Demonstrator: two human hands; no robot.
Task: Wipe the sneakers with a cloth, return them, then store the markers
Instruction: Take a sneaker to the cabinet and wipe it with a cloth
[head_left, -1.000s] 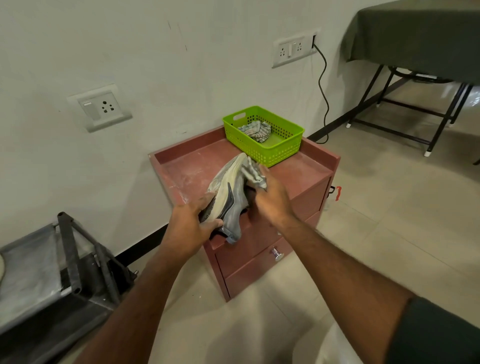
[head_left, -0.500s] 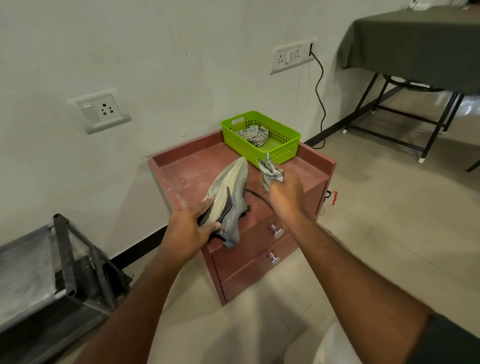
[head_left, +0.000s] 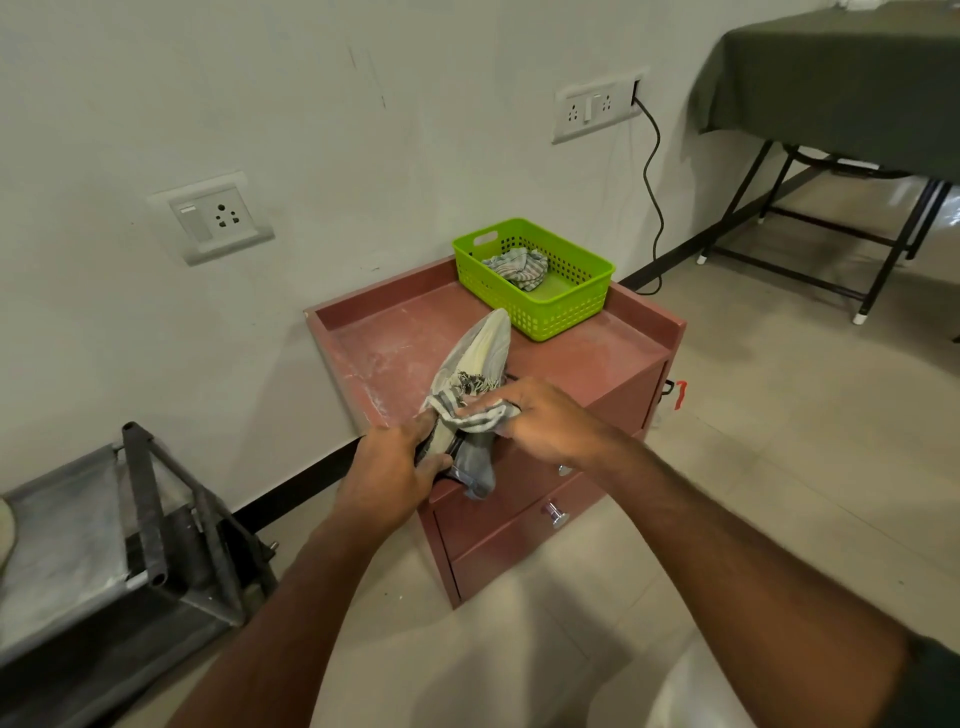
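A grey and cream sneaker (head_left: 480, 345) is held sole-side up over the front of the red cabinet (head_left: 395, 332), toe pointing away. My left hand (head_left: 392, 467) grips its heel end. My right hand (head_left: 540, 418) holds a striped cloth (head_left: 467, 402) and presses it across the middle of the sneaker. A second striped cloth (head_left: 519, 267) lies in the green basket (head_left: 561, 312) at the cabinet's back right. No markers are visible.
A dark metal shoe rack (head_left: 150, 499) stands at the lower left by the wall. The cabinet has two drawers with metal knobs (head_left: 556, 514). A cloth-covered folding table (head_left: 831, 93) stands at the far right, and a black cable (head_left: 654, 197) hangs from the wall socket.
My right hand, which had lifted the cloth away to the right, has come back down and pressed it onto the sneaker's middle. My left hand keeps its grip on the heel.
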